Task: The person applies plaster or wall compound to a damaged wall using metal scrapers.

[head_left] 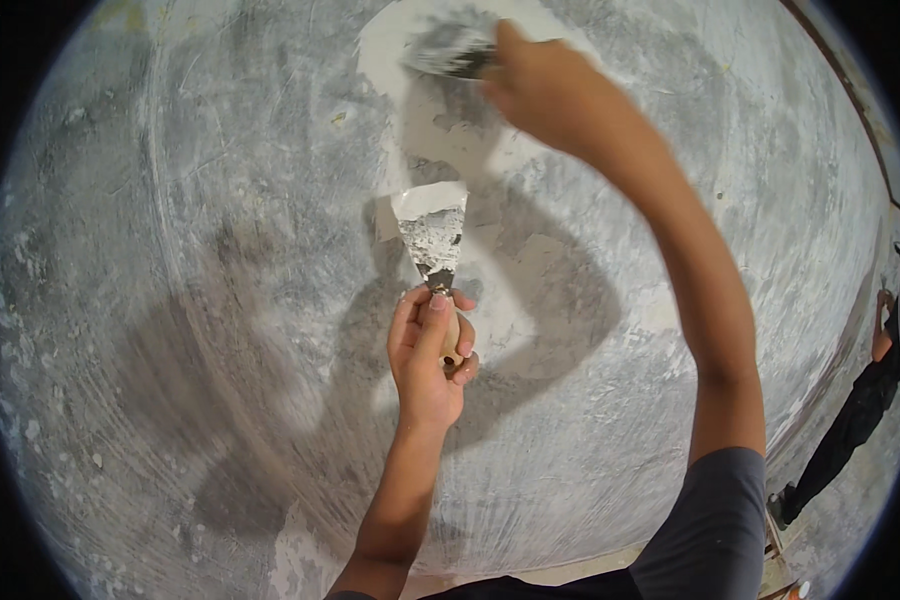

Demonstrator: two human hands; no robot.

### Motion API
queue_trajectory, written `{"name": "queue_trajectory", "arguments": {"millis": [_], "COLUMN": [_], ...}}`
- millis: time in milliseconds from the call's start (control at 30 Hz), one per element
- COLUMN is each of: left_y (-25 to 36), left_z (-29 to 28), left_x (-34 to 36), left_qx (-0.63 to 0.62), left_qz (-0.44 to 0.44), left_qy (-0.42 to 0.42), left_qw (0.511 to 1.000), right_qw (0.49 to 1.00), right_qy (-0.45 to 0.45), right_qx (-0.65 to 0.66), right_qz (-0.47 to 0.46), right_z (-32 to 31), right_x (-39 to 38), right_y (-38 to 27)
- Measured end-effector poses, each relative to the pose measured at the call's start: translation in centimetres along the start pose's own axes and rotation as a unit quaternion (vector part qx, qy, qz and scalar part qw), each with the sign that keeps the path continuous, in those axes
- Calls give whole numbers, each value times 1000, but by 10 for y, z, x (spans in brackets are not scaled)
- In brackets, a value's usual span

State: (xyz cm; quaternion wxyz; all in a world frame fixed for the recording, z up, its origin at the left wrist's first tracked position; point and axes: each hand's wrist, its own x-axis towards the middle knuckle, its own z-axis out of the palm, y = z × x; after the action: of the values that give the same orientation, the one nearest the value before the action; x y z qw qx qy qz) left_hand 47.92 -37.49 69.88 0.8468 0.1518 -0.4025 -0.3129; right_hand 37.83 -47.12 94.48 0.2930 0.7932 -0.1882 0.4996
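Note:
My left hand (425, 365) is wrapped round the pale handle of a putty knife (430, 220), whose upright blade carries white paste. Above it, my right hand (540, 90) grips a second, wide-bladed scraper (450, 55), blurred by motion, against the grey, mottled wall (230, 150). A fresh white patch (380, 40) spreads under and around that scraper. The right hand's fingertips are partly hidden behind the hand. Shadows of my arms and tools fall over the middle and left of the wall.
At the far right edge another person in dark trousers (850, 420) is at work by the adjoining wall, with an arm showing. A pale ledge or floor strip (540, 570) runs along the bottom behind my body, with small items at the lower right.

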Motion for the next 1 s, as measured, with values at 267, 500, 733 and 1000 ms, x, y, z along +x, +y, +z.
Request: {"name": "queue_trajectory", "arguments": {"millis": [267, 500, 733, 1000], "left_y": [3, -4, 10, -6], "left_z": [3, -14, -23, 9], "left_x": [2, -9, -7, -2], "left_qx": [-1, -7, 0, -23], "left_qz": [30, 49, 26, 5], "left_qy": [32, 52, 55, 13], "left_qw": [999, 997, 998, 1000], "right_qw": [991, 993, 982, 998], "right_qy": [26, -95, -93, 36], "right_qx": [102, 61, -6, 1], "right_qz": [-88, 42, 164, -55], "right_z": [-45, -50, -118, -45], "right_x": [3, 6, -8, 34], "right_y": [-28, -36, -8, -11]}}
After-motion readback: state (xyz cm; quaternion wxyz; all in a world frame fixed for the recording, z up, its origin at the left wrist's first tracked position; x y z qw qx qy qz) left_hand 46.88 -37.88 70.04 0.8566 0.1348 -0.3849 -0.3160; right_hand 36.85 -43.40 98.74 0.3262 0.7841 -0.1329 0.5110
